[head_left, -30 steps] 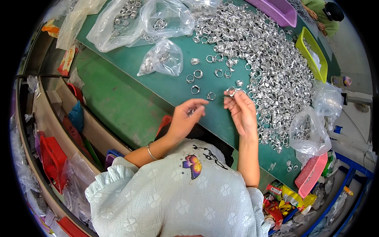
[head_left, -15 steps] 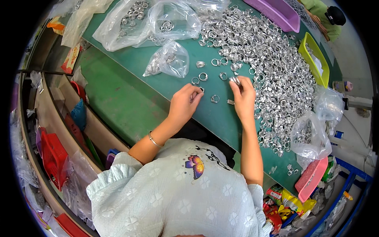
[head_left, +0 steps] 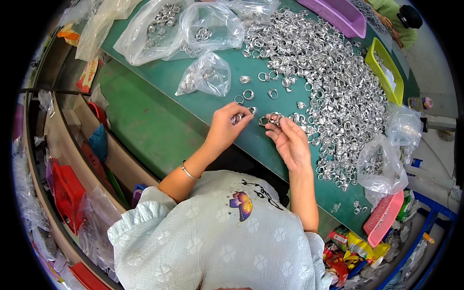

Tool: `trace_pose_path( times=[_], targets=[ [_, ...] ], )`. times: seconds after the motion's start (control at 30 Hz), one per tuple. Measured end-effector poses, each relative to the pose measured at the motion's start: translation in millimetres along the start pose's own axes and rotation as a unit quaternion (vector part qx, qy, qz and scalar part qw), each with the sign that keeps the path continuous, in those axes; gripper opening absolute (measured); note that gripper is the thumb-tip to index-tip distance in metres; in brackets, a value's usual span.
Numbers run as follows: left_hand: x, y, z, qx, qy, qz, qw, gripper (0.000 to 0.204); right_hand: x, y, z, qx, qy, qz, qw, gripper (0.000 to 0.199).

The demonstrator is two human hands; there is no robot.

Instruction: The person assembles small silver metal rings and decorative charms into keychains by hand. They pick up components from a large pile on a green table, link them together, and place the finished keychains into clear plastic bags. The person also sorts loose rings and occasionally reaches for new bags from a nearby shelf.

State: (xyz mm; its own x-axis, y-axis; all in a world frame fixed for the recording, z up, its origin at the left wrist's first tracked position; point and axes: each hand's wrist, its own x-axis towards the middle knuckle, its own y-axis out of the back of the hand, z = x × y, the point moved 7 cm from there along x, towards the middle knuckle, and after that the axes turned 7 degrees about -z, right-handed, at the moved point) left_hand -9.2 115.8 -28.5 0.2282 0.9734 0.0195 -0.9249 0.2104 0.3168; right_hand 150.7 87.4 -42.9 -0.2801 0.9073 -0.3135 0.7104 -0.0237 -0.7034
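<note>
My left hand (head_left: 229,122), with a bangle on its wrist, is closed around several silver-coloured rings (head_left: 236,118); one sticks out at its fingertips. Close by on the right, my right hand (head_left: 293,145) is turned partly palm up and pinches a ring (head_left: 275,117) between thumb and fingers. Another ring (head_left: 263,121) sits at its fingertips; whether it is held or lies on the table I cannot tell. Loose rings (head_left: 248,94) lie just beyond my left hand. The large heap of rings (head_left: 333,96) spreads to the right of my right hand.
Clear plastic bags (head_left: 207,75) with rings lie on the green table (head_left: 159,82) at the far left. Around the heap stand a purple basket (head_left: 338,17), a yellow-green basket (head_left: 390,79) and a pink basket (head_left: 384,220). A co-worker (head_left: 398,21) is at the far right.
My right hand has moved left, close to my left hand, and turned palm up with a ring in its fingers. My left hand has barely moved.
</note>
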Motion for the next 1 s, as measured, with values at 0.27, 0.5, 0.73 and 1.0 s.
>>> trace_pose_path(
  times=[0.27, 0.5, 0.73, 1.0],
  targets=[
    [-8.0, -14.1, 31.5, -0.13, -0.141, -0.056, 0.98, 0.005, -11.9, -16.8, 4.5, -0.065, 0.017, -0.027, 0.997, 0.019],
    [-10.7, -19.1, 45.4, -0.082, -0.239, -0.083, 0.964, 0.013, -22.8, -29.6, -1.9, -0.058, 0.012, -0.059, 0.996, 0.02],
    [-10.2, -18.8, 46.2, -0.099, -0.233, -0.096, 0.963, 0.018, -30.2, -28.1, -6.1, -0.149, 0.013, -0.035, 0.988, 0.024],
    [-13.3, -16.1, 56.3, 0.085, -0.269, -0.088, 0.955, 0.019, -32.9, -23.6, -5.2, -0.136, 0.014, 0.0, 0.991, 0.029]
  ],
)
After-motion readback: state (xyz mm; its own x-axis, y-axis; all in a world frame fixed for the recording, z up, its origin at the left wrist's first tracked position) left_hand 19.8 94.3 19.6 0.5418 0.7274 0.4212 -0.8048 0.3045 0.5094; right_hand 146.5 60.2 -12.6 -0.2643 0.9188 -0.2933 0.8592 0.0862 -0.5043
